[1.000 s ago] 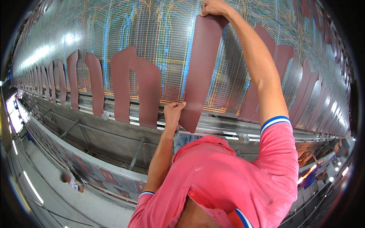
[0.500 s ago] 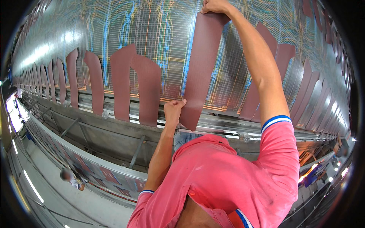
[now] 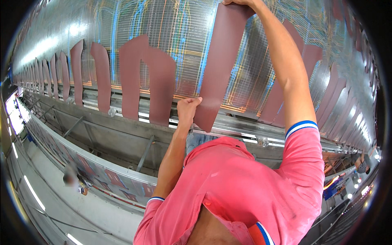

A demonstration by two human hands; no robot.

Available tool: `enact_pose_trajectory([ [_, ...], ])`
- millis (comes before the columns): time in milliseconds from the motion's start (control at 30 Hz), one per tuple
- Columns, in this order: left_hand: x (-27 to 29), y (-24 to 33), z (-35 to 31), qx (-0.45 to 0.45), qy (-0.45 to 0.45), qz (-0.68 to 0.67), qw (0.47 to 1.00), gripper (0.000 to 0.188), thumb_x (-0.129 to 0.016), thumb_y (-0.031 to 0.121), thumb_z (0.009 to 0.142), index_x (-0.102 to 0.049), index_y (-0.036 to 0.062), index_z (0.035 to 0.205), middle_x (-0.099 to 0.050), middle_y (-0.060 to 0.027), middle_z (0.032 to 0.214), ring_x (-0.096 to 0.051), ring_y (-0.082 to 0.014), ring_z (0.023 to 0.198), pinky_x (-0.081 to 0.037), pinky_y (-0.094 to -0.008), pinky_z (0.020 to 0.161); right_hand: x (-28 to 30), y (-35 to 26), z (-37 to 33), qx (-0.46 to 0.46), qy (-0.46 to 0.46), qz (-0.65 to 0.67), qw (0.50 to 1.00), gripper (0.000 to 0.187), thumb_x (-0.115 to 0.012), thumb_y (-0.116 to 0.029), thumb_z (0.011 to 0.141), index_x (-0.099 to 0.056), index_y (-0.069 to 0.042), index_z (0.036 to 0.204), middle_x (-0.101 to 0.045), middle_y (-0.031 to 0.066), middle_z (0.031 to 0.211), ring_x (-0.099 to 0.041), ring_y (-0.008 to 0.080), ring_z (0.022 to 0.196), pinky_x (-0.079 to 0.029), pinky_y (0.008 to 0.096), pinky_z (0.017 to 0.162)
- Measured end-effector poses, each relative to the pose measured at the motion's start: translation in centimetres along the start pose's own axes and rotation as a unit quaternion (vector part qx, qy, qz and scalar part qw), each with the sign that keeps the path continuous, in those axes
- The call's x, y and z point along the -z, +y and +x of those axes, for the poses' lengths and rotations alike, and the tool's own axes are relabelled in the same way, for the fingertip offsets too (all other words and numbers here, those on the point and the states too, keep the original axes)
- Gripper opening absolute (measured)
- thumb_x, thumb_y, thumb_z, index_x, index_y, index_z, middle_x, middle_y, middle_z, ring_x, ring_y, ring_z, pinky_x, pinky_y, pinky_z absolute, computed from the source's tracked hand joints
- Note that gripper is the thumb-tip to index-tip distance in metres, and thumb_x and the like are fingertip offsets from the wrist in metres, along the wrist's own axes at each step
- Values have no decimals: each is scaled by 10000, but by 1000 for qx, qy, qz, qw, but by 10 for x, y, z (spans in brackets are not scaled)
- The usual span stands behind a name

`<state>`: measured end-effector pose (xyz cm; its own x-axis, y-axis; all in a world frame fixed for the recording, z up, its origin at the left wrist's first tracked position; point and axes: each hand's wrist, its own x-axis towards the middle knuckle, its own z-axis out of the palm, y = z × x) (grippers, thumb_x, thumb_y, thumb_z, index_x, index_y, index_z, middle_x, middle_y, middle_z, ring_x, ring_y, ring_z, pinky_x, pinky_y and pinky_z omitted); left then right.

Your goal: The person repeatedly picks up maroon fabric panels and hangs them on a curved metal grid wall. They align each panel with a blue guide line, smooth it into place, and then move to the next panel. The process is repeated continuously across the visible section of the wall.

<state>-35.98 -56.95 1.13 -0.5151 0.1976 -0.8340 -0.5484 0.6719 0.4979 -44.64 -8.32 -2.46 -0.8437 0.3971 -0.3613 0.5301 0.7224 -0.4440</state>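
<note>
A long maroon sheet piece (image 3: 222, 61), with a fine-textured surface, lies on the sloping metal table (image 3: 192, 36) in front of me. My right hand (image 3: 241, 2) reaches to its far end, closed on the top edge and partly cut off by the picture's border. At the near end my left hand (image 3: 188, 109) pinches the piece's left edge between thumb and fingers. The piece's lower corner hangs over the table's front edge. Left of it lie two similar maroon pieces (image 3: 161, 85), touching or overlapping near their tops.
More maroon pieces (image 3: 101, 75) line the table on both sides. Blue, yellow and orange lines mark its surface. A metal rail (image 3: 232, 122) with clear knobs (image 3: 263, 141) runs along the front edge. Behind me are a second table (image 3: 110, 173) and a person (image 3: 73, 178) at lower left.
The whole view has shifted, so the table and pieces sit slightly higher. Both hands keep their hold on the same piece, with little visible movement relative to it.
</note>
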Motion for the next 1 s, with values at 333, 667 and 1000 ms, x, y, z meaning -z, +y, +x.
enact_pose_trajectory([
  [333,-4,9,-4,1,3,-1,1000,229,-785,182,799,-676,5,704,-496,45,562,-394,-39,479,-273,-230,450,8,-3,-12,-57,10,89,994,287,-778,-214,598,-749,-57,837,-708,175,783,-665,300,718,-524,422,662],
  [667,-2,7,-3,18,-7,-23,1000,242,-784,181,778,-711,-46,737,-580,7,584,-468,-64,520,-372,-269,489,14,-6,-18,-68,12,83,994,272,-787,-219,602,-752,-66,824,-706,166,763,-670,282,706,-529,417,648],
  [1000,0,-8,-8,-1,48,-63,997,254,-786,188,788,-708,-48,738,-529,28,560,-418,-53,499,-317,-274,457,2,-33,-5,-29,-2,101,994,253,-784,-203,609,-750,-51,808,-700,174,743,-664,286,691,-529,413,649],
])
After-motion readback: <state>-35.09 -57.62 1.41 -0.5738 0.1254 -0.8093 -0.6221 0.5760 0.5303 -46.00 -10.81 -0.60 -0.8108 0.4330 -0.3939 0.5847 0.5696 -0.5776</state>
